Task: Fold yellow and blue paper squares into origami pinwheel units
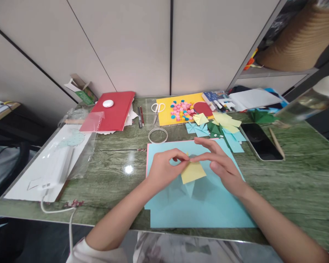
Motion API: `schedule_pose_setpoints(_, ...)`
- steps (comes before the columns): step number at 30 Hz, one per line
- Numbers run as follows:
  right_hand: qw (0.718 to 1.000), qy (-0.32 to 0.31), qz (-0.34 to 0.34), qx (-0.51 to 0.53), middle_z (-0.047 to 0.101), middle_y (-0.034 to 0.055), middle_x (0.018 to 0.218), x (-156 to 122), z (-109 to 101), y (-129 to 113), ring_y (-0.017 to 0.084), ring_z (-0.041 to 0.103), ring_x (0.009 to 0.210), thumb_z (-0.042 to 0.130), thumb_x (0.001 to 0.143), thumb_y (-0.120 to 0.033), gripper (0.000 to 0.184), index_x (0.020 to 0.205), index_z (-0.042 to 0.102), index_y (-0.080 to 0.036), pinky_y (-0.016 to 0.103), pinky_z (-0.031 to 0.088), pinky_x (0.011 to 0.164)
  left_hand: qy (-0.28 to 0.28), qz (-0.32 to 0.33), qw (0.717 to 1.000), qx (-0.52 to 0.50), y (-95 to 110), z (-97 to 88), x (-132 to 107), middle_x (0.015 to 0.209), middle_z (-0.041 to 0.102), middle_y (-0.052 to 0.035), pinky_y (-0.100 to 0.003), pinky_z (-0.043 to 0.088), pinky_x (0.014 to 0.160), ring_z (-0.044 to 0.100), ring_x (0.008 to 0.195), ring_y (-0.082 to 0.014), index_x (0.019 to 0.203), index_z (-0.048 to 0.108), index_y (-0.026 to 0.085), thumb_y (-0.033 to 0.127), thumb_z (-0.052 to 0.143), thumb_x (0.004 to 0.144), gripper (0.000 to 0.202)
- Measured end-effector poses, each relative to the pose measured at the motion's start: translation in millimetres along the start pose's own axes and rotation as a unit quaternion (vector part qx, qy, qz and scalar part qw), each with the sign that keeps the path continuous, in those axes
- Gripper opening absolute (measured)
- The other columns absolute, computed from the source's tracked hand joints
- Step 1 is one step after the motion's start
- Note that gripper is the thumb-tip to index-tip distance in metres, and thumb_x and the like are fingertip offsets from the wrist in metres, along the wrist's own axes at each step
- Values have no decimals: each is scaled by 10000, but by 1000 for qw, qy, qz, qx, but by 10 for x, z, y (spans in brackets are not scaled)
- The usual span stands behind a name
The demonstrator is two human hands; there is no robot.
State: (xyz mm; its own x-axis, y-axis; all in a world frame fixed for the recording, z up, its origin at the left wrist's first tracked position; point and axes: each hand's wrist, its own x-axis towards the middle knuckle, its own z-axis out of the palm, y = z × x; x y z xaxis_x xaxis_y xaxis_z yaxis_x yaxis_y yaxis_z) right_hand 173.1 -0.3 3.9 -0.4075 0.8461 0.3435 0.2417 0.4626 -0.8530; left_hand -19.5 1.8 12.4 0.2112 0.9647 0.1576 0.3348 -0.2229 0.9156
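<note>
A small yellow square of paper (193, 173) is pinched at its upper left edge between the thumb and index finger of my left hand (164, 166). My right hand (224, 166) has its fingers stretched out and apart; its index fingertip touches the top edge of the paper beside the left fingertips. Below them lies a large light blue sheet (208, 212), with a shadow on it. A pale blue pointed shape (190, 189) shows just under the yellow paper; whether it is a separate piece, I cannot tell.
Folded papers (227, 124) lie beyond the blue sheet, beside a phone (260, 142). Scissors (157, 109), a tape roll (158, 135) and a yellow sheet (164, 118) with pink beads (181, 109) sit further back. A red folder (115, 113) and white power strip (57, 168) are leftward.
</note>
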Motion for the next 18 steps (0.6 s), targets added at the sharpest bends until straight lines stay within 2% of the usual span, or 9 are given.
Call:
schedule_pose_setpoints(8, 1000, 6, 17, 4, 412, 5, 1337, 10, 30, 44, 240, 342, 1256, 346, 888, -455, 371, 1005, 667, -309, 399, 238, 1062, -43, -68, 990, -114, -27, -16, 26, 857, 693, -32, -254, 480, 702, 621, 776, -137, 851, 672, 181, 178, 632, 710, 147)
schedule_pose_setpoints(13, 1000, 6, 19, 1, 416, 8, 1333, 10, 35, 46, 238, 351, 1250, 338, 890, -457, 379, 1015, 664, -309, 396, 248, 1058, -48, -80, 988, -122, -25, -19, 27, 834, 694, -34, -262, 473, 703, 622, 769, -141, 839, 676, 176, 176, 642, 701, 142)
schedule_pose_setpoints(18, 998, 6, 15, -54, 416, 3, 1340, -3, 28, 32, 249, 353, 1248, 338, 890, -462, 376, 1029, 657, -319, 421, 243, 1047, -56, -91, 986, -127, -42, -27, 29, 794, 690, -33, -251, 458, 670, 626, 741, -139, 812, 665, 167, 170, 653, 689, 124)
